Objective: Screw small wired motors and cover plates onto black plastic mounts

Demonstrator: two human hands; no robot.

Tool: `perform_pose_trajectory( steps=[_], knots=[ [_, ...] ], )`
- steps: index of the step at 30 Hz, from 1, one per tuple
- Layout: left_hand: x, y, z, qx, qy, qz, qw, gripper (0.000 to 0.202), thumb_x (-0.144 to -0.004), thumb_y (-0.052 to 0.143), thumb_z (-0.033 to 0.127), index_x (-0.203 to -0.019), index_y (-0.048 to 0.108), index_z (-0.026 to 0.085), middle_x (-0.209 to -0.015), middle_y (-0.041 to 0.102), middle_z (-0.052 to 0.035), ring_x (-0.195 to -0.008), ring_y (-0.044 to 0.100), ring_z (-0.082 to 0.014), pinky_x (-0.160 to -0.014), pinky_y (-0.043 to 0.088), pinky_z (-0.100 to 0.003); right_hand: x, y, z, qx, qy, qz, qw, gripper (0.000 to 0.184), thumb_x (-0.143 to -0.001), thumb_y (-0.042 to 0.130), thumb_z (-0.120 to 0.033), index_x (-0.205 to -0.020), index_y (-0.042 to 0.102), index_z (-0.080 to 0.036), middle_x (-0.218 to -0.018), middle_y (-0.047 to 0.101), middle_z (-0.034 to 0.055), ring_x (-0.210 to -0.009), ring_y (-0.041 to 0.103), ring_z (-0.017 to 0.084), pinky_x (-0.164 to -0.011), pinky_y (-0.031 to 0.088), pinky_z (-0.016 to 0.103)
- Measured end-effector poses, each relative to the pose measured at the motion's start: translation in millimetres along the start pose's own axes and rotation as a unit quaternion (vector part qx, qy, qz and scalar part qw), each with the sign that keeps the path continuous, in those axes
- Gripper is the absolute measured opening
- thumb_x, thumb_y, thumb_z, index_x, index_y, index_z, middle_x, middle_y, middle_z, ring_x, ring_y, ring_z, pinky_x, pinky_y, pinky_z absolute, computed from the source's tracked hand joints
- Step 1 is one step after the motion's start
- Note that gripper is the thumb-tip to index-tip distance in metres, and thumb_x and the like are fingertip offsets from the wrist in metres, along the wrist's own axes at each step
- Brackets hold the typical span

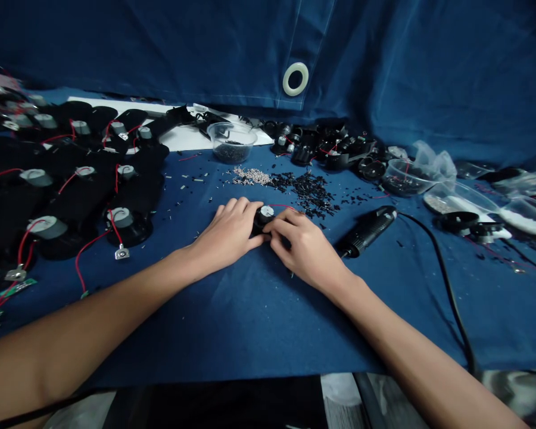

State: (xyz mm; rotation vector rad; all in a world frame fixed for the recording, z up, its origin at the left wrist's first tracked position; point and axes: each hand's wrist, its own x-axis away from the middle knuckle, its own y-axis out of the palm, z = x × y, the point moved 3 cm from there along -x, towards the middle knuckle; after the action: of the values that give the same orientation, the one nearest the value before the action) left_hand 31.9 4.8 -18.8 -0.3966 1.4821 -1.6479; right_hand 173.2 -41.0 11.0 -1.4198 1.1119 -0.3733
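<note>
My left hand [229,233] and my right hand [304,247] meet at the middle of the blue cloth-covered table [259,310]. Both are closed around a small black motor part [262,218] with a pale round cap and a red wire trailing to the right. The fingers of each hand pinch it from its own side. Most of the part is hidden under the fingers.
A black electric screwdriver [368,230] with a cable lies right of my hands. Rows of black motor assemblies with red wires [71,185] fill the left. Loose black bits [310,189], pale screws [251,175] and clear bowls [232,142] [404,177] sit behind.
</note>
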Motion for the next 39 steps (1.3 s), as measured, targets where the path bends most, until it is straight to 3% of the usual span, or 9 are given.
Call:
perform_pose_trajectory(
  steps=[5,9,12,16,25,34,39],
  knots=[
    [-0.5,-2.4,1.0,0.000,-0.001,0.001,1.000,0.053,-0.087,0.056,0.041,-0.131,0.040,0.016,-0.115,0.051,-0.0115,-0.104,0.047,-0.0278,-0.087,0.040,-0.040,0.4,-5.1,0.2,-0.035,0.021,0.026,0.999,0.017,-0.087,0.044,-0.013,-0.091,0.061,-0.015,-0.092,0.059,0.0070,-0.089,0.053,0.017,-0.085,0.044,0.031],
    [-1.0,-3.9,1.5,0.005,-0.006,0.002,1.000,0.054,-0.086,0.056,0.046,-0.129,0.042,0.017,-0.113,0.052,-0.0109,-0.103,0.047,-0.0280,-0.087,0.040,-0.040,1.3,-18.4,10.3,-0.072,0.113,0.096,0.986,0.014,-0.087,0.047,-0.015,-0.091,0.060,-0.017,-0.090,0.058,0.0051,-0.083,0.055,0.015,-0.077,0.045,0.029],
    [-1.2,-3.9,1.6,0.021,-0.010,0.003,1.000,0.054,-0.086,0.056,0.045,-0.129,0.042,0.018,-0.115,0.052,-0.0103,-0.105,0.047,-0.0278,-0.087,0.040,-0.040,1.4,-19.9,19.2,-0.096,0.159,0.070,0.980,0.012,-0.085,0.053,-0.021,-0.094,0.060,-0.017,-0.092,0.059,0.0050,-0.081,0.056,0.015,-0.075,0.045,0.029],
    [-1.6,-3.2,2.3,0.044,-0.008,-0.002,0.999,0.053,-0.085,0.057,0.041,-0.131,0.041,0.019,-0.117,0.052,-0.0094,-0.107,0.046,-0.0276,-0.090,0.039,-0.041,1.4,-12.5,25.1,-0.119,0.164,0.021,0.979,0.010,-0.083,0.057,-0.022,-0.090,0.061,-0.018,-0.085,0.058,0.0026,-0.076,0.055,0.013,-0.072,0.044,0.026],
    [-1.6,-5.2,4.9,0.050,-0.008,-0.012,0.999,0.053,-0.086,0.055,0.038,-0.132,0.040,0.018,-0.120,0.052,-0.0099,-0.109,0.045,-0.0276,-0.091,0.038,-0.042,2.7,-11.1,26.6,-0.147,0.177,0.032,0.973,0.013,-0.088,0.050,-0.025,-0.086,0.059,-0.017,-0.073,0.059,0.0006,-0.067,0.052,0.011,-0.064,0.040,0.025],
    [-1.8,-5.7,7.5,0.077,0.023,-0.015,0.997,0.047,-0.084,0.055,0.031,-0.127,0.042,0.021,-0.121,0.054,-0.0069,-0.107,0.046,-0.0262,-0.092,0.038,-0.041,2.9,2.0,28.8,-0.383,0.257,-0.003,0.887,0.014,-0.085,0.052,-0.029,-0.090,0.055,-0.016,-0.077,0.066,0.0043,-0.067,0.063,0.013,-0.065,0.051,0.027],
    [-1.3,-5.1,6.2,0.093,0.018,-0.028,0.995,0.050,-0.084,0.055,0.033,-0.130,0.040,0.021,-0.124,0.052,-0.0077,-0.113,0.045,-0.0280,-0.095,0.038,-0.044,4.1,4.0,26.0,-0.350,0.239,-0.025,0.906,0.013,-0.087,0.050,-0.029,-0.091,0.053,-0.017,-0.077,0.066,0.0031,-0.067,0.063,0.012,-0.067,0.050,0.027]
  ],
)
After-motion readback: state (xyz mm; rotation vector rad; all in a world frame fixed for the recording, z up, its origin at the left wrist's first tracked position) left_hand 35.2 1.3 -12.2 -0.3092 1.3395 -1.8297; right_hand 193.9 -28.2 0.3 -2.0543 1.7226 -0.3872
